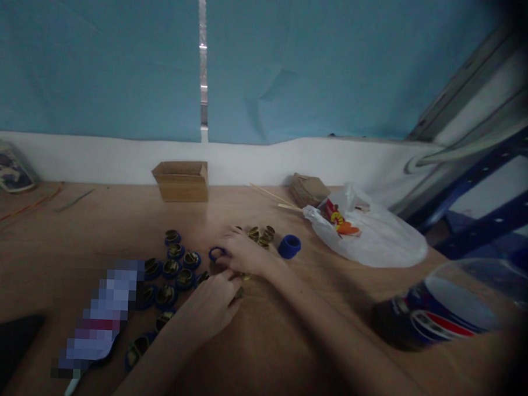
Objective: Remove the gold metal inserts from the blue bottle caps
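Reaching over the wooden table (127, 221), your right forearm (323, 329) slants in from the lower right, while your left forearm (165, 345) angles up from the bottom edge. Your right hand (244, 251) arches palm-down; your left hand (218, 301) curls just beside it, its grip impossible to tell. Near the blue-rimmed brass pieces (172, 269), your right thumb and fingers pinch a blue ring (211, 254).

Teal sheet (348, 61) above white wall (94, 161); wood-toned tabletop (109, 226).
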The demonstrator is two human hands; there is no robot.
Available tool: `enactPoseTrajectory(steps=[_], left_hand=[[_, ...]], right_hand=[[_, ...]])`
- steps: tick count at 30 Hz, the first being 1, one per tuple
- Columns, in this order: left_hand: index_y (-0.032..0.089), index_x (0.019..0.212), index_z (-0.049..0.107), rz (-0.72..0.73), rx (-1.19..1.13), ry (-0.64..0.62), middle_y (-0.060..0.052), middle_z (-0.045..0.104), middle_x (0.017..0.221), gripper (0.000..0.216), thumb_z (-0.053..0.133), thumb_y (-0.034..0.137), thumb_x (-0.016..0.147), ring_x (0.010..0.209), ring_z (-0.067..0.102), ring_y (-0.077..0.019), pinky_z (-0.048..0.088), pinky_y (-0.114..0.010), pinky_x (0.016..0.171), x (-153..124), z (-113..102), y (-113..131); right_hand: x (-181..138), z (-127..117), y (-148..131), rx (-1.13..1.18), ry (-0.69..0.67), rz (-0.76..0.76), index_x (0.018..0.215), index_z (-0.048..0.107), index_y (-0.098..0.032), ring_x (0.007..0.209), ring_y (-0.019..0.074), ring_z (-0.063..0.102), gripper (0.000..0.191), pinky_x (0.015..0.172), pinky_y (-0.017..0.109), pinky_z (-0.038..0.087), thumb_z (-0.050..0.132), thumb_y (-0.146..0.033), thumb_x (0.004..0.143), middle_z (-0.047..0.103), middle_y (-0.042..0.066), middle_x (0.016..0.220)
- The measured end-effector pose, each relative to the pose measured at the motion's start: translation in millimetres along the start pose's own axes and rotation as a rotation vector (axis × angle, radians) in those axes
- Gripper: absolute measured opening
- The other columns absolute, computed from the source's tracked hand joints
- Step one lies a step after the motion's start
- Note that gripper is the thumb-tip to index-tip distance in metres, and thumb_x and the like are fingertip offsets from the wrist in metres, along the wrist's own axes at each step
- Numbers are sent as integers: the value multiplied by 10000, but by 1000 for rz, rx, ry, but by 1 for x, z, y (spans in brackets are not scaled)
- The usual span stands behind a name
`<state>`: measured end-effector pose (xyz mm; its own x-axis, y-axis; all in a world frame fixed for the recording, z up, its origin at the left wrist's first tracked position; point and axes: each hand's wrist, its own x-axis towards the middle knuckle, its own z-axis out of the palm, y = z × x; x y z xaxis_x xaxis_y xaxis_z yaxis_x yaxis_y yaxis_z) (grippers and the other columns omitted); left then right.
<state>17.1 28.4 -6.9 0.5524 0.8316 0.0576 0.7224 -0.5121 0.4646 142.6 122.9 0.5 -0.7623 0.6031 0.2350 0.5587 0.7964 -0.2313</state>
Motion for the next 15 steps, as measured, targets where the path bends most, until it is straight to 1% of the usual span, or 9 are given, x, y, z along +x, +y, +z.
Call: enactPoseTrajectory(steps=[3,5,6,7,8,10,12,15], left_hand=[[181,989,652,-3,16,-4,-96,669,1041,190,506,162,869,960,656,-239,508,-370,849,0,1,0],[175,971,650,-5,27,-8,-95,669,1029,175,504,167,874,940,661,-237,511,-365,838,0,2,0],[170,957,648,-8,35,-9,-97,669,1024,167,503,169,875,932,663,-238,512,-363,831,-1,2,0],[166,942,647,-11,43,-8,-98,669,1015,158,502,171,877,922,665,-238,514,-360,821,0,3,0],[164,929,644,-16,52,-6,-98,670,1005,152,502,174,878,915,665,-239,515,-358,813,0,3,-1],[165,926,639,-25,73,5,-97,670,996,148,498,181,882,908,664,-239,514,-355,805,0,3,-2],[170,954,630,-40,96,25,-98,667,1004,158,487,191,890,909,659,-242,510,-358,805,1,1,-5],[168,988,609,-85,134,71,-113,659,1021,172,464,191,898,926,650,-252,503,-366,810,2,-4,-12]], right_hand=[[-7,-19,3,20,114,81,1153,614,-224,987,154,644,284,876,263,462,598,-250,870,711,17,1076],[-21,-38,11,9,188,164,1221,569,-211,980,141,646,306,837,242,479,507,-258,925,693,29,1126],[-30,-47,17,-7,218,212,1201,581,-195,967,151,651,294,825,249,485,497,-256,925,699,41,1107],[-41,-56,24,-30,249,262,1183,592,-174,992,174,644,293,845,270,480,513,-253,912,696,62,1109],[-53,-64,32,-57,269,313,1184,594,-155,1006,204,640,314,859,301,476,539,-251,890,695,85,1106],[-77,-74,47,-119,299,417,1196,592,-131,970,260,649,357,830,360,479,565,-245,859,699,128,1073],[-97,-77,58,-164,300,490,1168,612,-138,915,272,660,348,784,367,483,580,-235,835,702,139,1052],[-114,-72,65,-193,261,516,1070,661,-165,860,259,668,273,744,346,485,590,-221,813,720,112,986]])
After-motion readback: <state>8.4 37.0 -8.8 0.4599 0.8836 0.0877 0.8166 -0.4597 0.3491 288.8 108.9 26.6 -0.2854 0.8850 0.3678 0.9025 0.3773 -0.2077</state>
